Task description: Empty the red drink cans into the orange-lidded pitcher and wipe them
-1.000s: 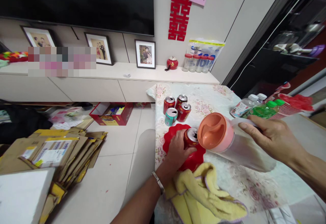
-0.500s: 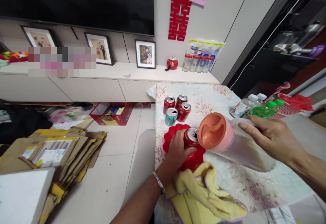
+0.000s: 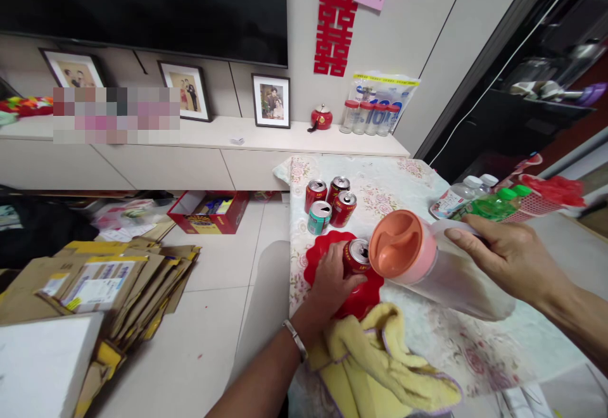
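Note:
My left hand (image 3: 332, 278) is wrapped round an opened red drink can (image 3: 354, 256), which stands upright over a red scalloped plate (image 3: 365, 301). In my right hand (image 3: 498, 256) is the handle of a translucent pitcher (image 3: 460, 278), tilted far over. Its orange lid (image 3: 396, 244) faces the can, with the rim close to the can's top. Whether liquid is flowing between them I cannot tell. Behind the plate, several opened cans (image 3: 342, 209) stand grouped, red ones and a teal can (image 3: 320, 218). A yellow towel (image 3: 380, 361) lies crumpled in front of the plate.
A floral tablecloth (image 3: 380, 174) covers the table. Plastic bottles (image 3: 494, 202) and a pink basket (image 3: 541, 206) stand at its right. Glass jars (image 3: 368, 119) and photo frames (image 3: 272, 101) line the cabinet behind. Flattened cardboard (image 3: 109, 291) and a red box (image 3: 209, 215) are on the floor.

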The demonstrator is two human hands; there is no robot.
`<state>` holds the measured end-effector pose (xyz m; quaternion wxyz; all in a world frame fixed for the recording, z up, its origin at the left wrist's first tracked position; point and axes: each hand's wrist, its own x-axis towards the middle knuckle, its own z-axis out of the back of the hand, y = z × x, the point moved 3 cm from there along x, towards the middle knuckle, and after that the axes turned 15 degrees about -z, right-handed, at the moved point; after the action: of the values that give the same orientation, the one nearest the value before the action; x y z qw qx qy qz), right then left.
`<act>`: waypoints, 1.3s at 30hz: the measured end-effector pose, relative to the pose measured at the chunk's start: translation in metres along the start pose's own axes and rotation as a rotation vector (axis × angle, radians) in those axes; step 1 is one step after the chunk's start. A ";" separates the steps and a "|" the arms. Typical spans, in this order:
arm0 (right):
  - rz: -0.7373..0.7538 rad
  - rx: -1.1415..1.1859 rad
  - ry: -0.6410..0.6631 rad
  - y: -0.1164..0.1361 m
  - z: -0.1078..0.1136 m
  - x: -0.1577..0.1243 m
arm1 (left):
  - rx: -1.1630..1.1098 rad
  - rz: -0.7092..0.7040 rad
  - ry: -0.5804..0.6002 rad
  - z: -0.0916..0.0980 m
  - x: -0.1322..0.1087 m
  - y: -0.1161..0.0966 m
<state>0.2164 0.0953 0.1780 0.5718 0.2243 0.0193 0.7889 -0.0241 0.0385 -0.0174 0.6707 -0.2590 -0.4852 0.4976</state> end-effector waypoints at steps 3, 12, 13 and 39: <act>0.014 -0.005 0.009 -0.001 -0.001 0.000 | 0.003 -0.010 -0.004 -0.001 -0.001 0.002; 0.021 -0.001 0.015 -0.003 -0.001 0.000 | -0.009 -0.004 -0.006 0.000 0.000 0.001; 0.020 0.001 0.011 -0.003 -0.001 -0.001 | -0.009 -0.006 -0.009 0.000 0.000 0.001; 0.019 -0.001 0.011 -0.003 -0.001 0.000 | -0.023 0.007 -0.002 0.000 0.000 0.002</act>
<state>0.2186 0.0969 0.1760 0.5643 0.2201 0.0199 0.7954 -0.0246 0.0392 -0.0196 0.6655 -0.2679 -0.4904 0.4948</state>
